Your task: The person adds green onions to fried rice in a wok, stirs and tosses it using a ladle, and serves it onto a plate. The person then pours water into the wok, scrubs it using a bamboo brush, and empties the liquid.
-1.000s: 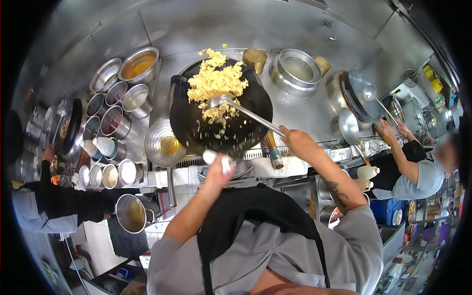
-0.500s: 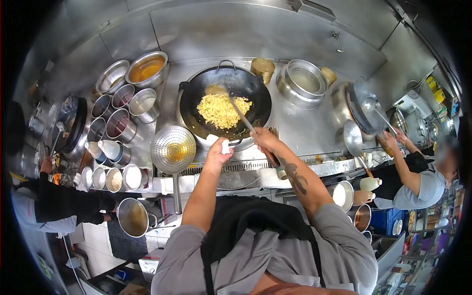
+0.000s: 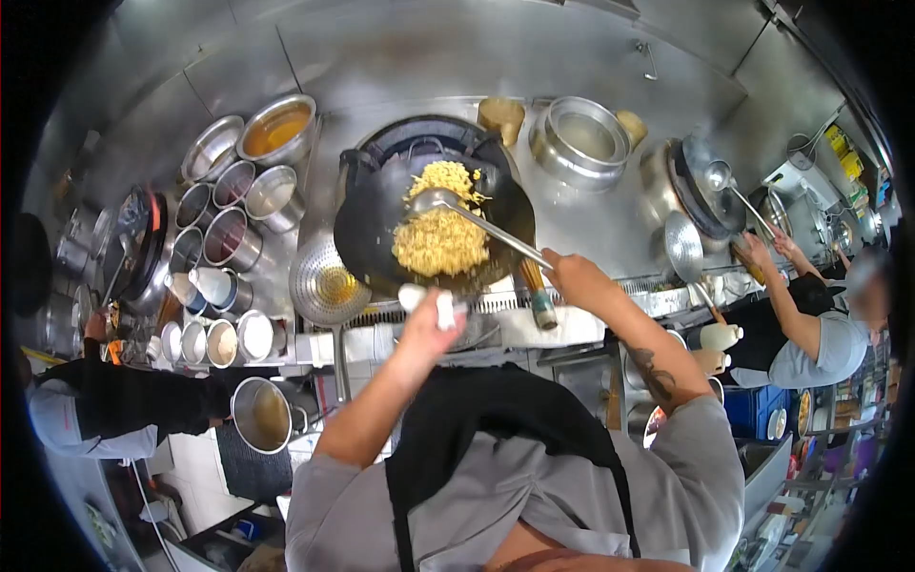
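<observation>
A black wok [image 3: 367, 229] is tilted toward me off its burner ring, with yellow fried food [image 3: 440, 245] in it, some of it at the far side. My left hand [image 3: 431, 329] is closed round a white cloth [image 3: 416, 297] at the wok's near edge. My right hand [image 3: 578, 278] grips the handle of a metal ladle [image 3: 496, 232], whose bowl rests among the food. A brush with a green-banded handle [image 3: 543, 310] lies just below the ladle handle, on the stove edge.
A perforated strainer [image 3: 329, 281] lies left of the wok, beside several metal containers [image 3: 232, 238]. A large steel pot [image 3: 583, 143] stands at the back right. One co-worker [image 3: 824, 329] works at another wok on the right, another person [image 3: 114, 405] on the left.
The wok has come toward me and tilted, and the food has spread into two parts. My right hand has moved right and slightly down with the ladle. My left hand has lowered slightly.
</observation>
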Tool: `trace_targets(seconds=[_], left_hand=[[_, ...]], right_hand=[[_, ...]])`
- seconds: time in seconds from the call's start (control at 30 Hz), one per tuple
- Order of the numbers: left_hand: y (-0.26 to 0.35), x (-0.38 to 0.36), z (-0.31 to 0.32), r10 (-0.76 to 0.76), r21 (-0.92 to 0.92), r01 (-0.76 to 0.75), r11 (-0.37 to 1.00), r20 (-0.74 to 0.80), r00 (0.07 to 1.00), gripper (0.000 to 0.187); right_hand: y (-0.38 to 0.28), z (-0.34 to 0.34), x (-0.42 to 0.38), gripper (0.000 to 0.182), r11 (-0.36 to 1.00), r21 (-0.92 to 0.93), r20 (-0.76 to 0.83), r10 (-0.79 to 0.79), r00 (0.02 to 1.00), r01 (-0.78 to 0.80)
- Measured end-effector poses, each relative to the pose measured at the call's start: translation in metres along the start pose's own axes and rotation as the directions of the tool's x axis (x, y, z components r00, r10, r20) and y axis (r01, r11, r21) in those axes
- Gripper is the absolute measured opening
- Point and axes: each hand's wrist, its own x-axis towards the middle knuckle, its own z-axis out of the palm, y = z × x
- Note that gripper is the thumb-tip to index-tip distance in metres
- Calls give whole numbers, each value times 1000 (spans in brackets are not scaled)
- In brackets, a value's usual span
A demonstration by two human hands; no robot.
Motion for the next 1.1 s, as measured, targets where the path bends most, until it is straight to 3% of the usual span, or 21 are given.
trace_targets(seconds=[0.07, 0.1, 0.2, 0.23, 0.33, 0.37, 0.47, 0.53, 0.57, 0.67, 0.7, 0.77, 0.8, 0.83, 0.93, 0.97, 1.03, 1.07, 1.1], left_hand=[[28, 70, -18, 30, -37, -23, 999, 213, 977, 16], [33, 58, 4, 3, -73, 2, 997, 64, 998, 15], [7, 5, 12, 88, 50, -90, 995, 38, 995, 14], [6, -5, 10, 11, 37, -18, 999, 174, 985, 14], [25, 29, 12, -8, -1, 8, 1000, 41, 999, 11], [21, 33, 7, 23, -1, -23, 1000, 144, 989, 10], [-20, 91, -88, 67, 12, -71, 997, 211, 975, 10], [-41, 39, -95, 21, 163, -75, 984, 313, 950, 15], [-33, 38, -89, -68, 73, 46, 996, 347, 935, 15], [23, 56, -27, 63, 32, -67, 997, 107, 992, 16], [19, 38, -22, 38, 38, -41, 998, 67, 997, 17], [25, 12, 9, 8, 59, -9, 998, 25, 1000, 18], [24, 3, 7, -11, 69, 4, 998, 100, 995, 17], [27, -2, 10, -3, 79, -4, 997, 92, 996, 16], [42, 19, 11, -58, 37, 57, 998, 5, 998, 15], [43, 57, -11, -4, 15, 3, 1000, 85, 996, 15], [14, 98, -68, 68, 52, -81, 995, 226, 972, 15], [-7, 84, -83, 59, 84, -83, 993, 253, 966, 13], [-22, 79, -107, 32, 253, -108, 961, 287, 957, 10]], right_hand=[[-7, -10, -12, 24, 993, 104, 7, -64, 998, 63], [-1, -10, -18, 24, 981, 183, 26, -72, 997, 66], [-2, -41, -47, 26, 928, 367, 154, -131, 979, 67], [-11, -57, -53, 26, 874, 457, 295, 29, 955, -167], [16, -29, -17, 22, 814, 543, 299, 42, 953, -206], [31, -8, 5, 19, 933, 356, 116, -97, 988, 50], [43, 34, 31, 20, 947, 192, -264, -201, 943, 255], [25, 6, 7, 22, 979, 143, -241, -110, 964, 148], [13, 0, -6, 23, 987, 129, -206, -64, 976, 92], [9, -11, -19, 27, 969, 210, -137, -106, 985, 134], [3, -25, -27, 28, 967, 209, -40, -137, 990, 143], [13, -38, -46, 24, 947, 246, -7, -212, 977, 208], [15, -41, -53, 23, 931, 277, 12, -251, 968, 238], [17, -49, -53, 22, 948, 318, 239, -86, 967, 6], [23, -37, -25, 22, 961, 268, 215, -131, 968, 71], [28, -16, -9, 21, 971, 165, 47, -186, 981, 176], [30, 26, 10, 21, 997, -47, -115, -71, 991, 66], [27, 34, 15, 21, 989, -147, -208, -26, 978, -5], [16, 26, 7, 21, 992, -122, -239, -14, 971, -15]])
